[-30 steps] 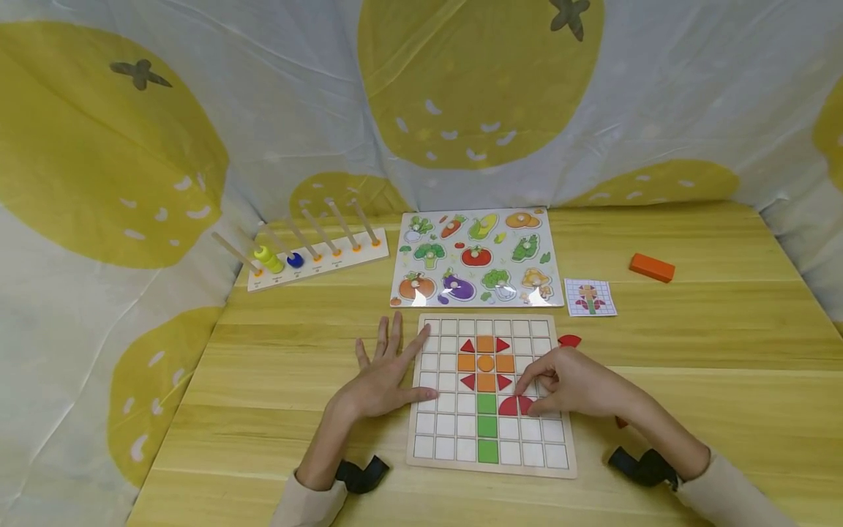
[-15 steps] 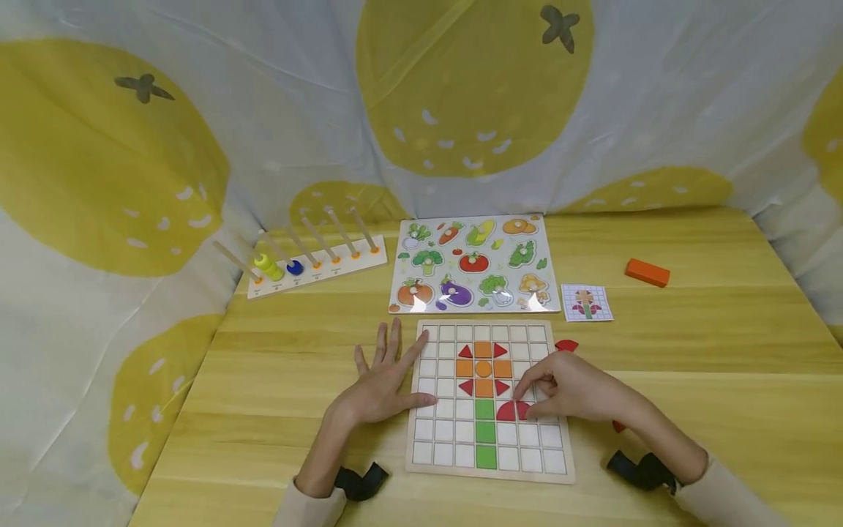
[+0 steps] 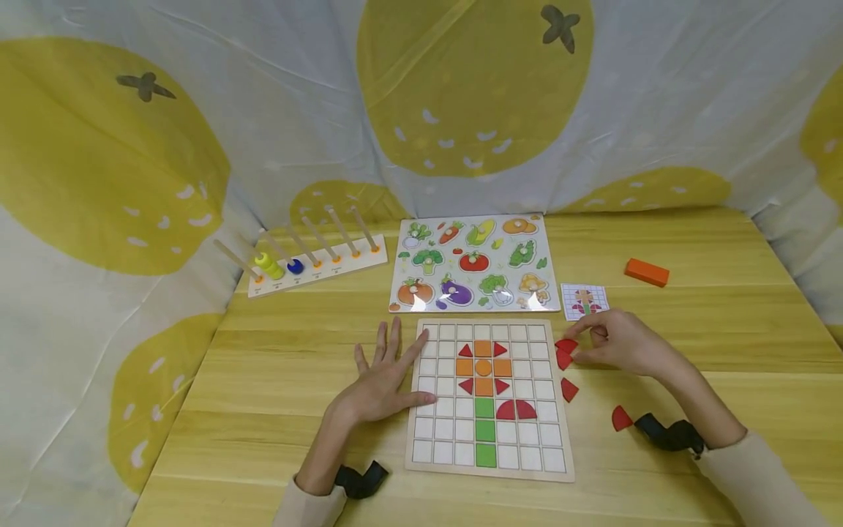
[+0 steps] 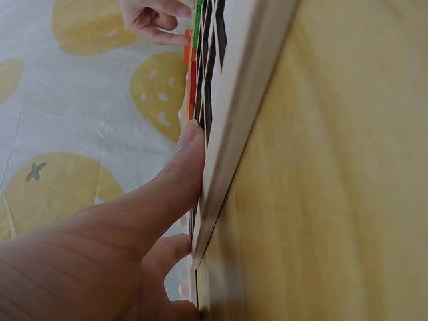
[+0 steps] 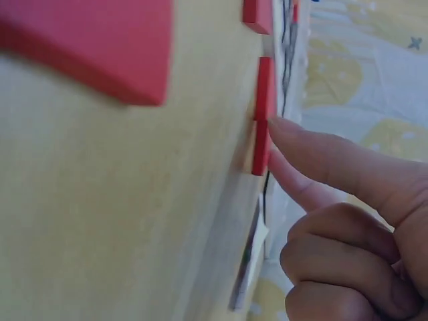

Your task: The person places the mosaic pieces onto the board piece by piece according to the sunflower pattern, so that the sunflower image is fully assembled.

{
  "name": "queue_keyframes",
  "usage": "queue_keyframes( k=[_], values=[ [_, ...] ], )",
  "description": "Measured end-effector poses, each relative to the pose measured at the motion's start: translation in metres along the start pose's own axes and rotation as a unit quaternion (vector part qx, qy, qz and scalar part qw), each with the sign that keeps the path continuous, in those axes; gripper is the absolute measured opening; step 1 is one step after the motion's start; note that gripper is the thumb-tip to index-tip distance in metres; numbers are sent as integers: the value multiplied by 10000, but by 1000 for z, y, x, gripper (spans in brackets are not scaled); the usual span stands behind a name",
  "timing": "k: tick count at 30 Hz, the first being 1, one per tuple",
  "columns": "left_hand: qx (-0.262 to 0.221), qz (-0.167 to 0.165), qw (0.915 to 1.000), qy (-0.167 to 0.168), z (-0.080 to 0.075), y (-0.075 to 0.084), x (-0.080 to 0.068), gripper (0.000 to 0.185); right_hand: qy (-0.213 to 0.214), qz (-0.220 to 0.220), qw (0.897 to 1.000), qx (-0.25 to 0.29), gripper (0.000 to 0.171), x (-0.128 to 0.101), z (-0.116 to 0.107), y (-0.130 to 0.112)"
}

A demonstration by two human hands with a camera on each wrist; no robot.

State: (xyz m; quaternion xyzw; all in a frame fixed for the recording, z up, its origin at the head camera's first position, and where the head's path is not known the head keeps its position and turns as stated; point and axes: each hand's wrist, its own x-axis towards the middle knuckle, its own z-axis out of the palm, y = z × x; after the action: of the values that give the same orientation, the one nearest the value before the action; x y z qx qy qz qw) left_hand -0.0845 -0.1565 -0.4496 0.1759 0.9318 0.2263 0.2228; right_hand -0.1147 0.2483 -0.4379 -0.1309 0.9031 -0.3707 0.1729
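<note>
A square wooden grid board (image 3: 443, 430) holds orange squares, an orange disc, red triangles, a green column (image 3: 484, 430) and two red quarter-circle pieces (image 3: 516, 410) side by side. My left hand (image 3: 378, 388) rests with spread fingers on the board's left edge; its thumb (image 4: 177, 174) lies over the rim in the left wrist view. Off the board's right side, my right hand (image 3: 626, 344) has thumb and forefinger at a red quarter-circle piece (image 3: 565, 344), which overlaps another in the head view. The thumb touches its red edge (image 5: 261, 147) in the right wrist view.
Two more red quarter-circles, one by the board (image 3: 569, 390) and one by the right wrist strap (image 3: 621, 418), lie on the table. A pattern card (image 3: 579, 296), orange block (image 3: 647, 272), vegetable puzzle (image 3: 474, 282) and peg stand (image 3: 329, 268) are behind.
My right hand has let go of the red quarter-circle on the board and moved right and back to the loose red pieces. The left hand stays in place.
</note>
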Motion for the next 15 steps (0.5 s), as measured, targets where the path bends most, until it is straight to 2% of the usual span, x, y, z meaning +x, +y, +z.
queue_keyframes(
  k=[9,15],
  values=[
    [14,-14,10000,-3,-1,0,0,100,-238,15,9997,101,19,3,3,5],
    [4,-11,10000,2,0,-1,0,100,-670,-158,9974,202,19,3,-3,10]
  ],
)
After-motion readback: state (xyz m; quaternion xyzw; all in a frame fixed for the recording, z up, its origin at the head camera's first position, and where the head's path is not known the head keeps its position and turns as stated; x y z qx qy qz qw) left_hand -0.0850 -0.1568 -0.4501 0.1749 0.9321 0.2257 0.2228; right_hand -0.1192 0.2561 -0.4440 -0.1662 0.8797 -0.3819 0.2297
